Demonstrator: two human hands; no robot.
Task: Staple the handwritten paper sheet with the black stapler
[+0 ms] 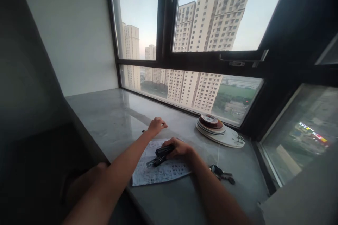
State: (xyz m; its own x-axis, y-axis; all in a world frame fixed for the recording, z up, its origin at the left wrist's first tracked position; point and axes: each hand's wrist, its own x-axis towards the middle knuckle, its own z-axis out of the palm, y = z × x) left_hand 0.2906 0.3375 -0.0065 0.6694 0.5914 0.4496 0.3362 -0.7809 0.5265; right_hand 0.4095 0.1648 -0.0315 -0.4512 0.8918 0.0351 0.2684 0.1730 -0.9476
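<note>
My right hand [177,147] is closed around a black stapler [161,155], which rests over a white printed sheet of paper [161,172] on a grey stone windowsill [113,112]. The stapler's metal end points toward the lower left. My left hand [157,125] reaches past the far edge of the paper with its fingers curled loosely together; nothing shows in it. A small dark object [143,131] lies on the sill just left of that hand.
A stack of plates [211,124] sits on a round marble board [232,140] near the window at the right. A bunch of keys [221,173] lies right of my right forearm. Large dark-framed windows [200,58] run behind the sill.
</note>
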